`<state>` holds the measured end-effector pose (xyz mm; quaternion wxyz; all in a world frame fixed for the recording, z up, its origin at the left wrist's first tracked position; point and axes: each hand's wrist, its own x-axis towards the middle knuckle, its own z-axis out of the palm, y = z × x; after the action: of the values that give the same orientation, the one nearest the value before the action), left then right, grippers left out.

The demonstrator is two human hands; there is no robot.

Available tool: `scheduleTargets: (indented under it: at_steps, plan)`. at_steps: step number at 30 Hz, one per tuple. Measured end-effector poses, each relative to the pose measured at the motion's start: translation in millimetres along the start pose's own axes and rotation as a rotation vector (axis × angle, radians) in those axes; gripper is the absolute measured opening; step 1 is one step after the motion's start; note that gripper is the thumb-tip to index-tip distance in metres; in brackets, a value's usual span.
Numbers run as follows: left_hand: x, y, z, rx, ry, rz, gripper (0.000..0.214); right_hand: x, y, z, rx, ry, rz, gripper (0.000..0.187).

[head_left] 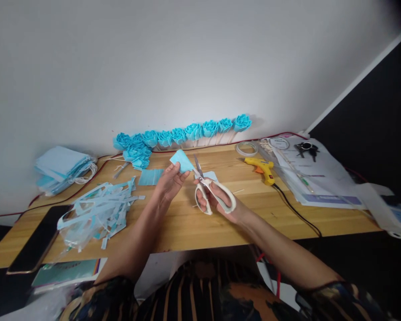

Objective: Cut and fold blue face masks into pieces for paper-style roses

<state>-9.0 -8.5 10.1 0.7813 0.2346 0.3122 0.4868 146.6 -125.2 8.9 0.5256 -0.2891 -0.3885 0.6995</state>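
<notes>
Between the thumb and fingers of my left hand is a small light-blue piece of mask fabric, raised above the table. My right hand has its fingers through the handles of white-handled scissors. The scissor blades are parted, and the lower one lies by the right edge of the fabric piece; I cannot tell whether it touches. Behind my left hand a blue fabric rectangle lies flat on the wood. Another pale blue piece is partly hidden behind the scissors.
Blue fabric roses on sticks lean along the wall. A stack of masks, cut scraps and a phone are on the left. To the right are a yellow glue gun, tape, papers and keys.
</notes>
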Motion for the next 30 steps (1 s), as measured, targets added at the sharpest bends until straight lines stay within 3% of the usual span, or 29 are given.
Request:
scheduleTargets:
  at_steps: [9, 17, 30]
  plan:
    - [-2.6, 3.5, 2.7, 0.000, -0.018, 0.047, 0.012, 4.9, 20.0, 15.4, 0.259, -0.011, 0.042, 0.045]
    - [-2.3, 0.9, -0.5, 0.048, -0.105, 0.013, 0.011, 7.5, 15.7, 15.3, 0.221, 0.002, 0.034, 0.042]
    - [-1.7, -1.0, -1.3, 0.030, -0.093, 0.021, 0.011, 1.0, 16.2, 18.7, 0.169, 0.038, -0.028, 0.040]
